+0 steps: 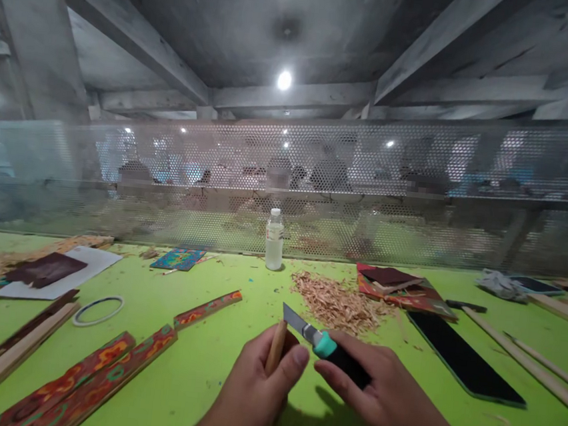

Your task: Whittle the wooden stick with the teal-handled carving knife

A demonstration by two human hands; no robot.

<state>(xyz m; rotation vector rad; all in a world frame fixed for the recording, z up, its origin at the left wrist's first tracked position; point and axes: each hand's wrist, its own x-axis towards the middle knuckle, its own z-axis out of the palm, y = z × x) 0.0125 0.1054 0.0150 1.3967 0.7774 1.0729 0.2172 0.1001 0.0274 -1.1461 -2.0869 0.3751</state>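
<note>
Gripping a wooden stick (276, 347) and a knife (324, 344), both hands work over a shaving-strewn green table (208, 373) beside mesh screen (417, 186).

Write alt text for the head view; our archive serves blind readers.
Over a green table, the left hand grips a wooden stick while the right hand holds a teal-collared knife beside its tip. Wood shavings, a bottle and painted strips lie around.
</note>
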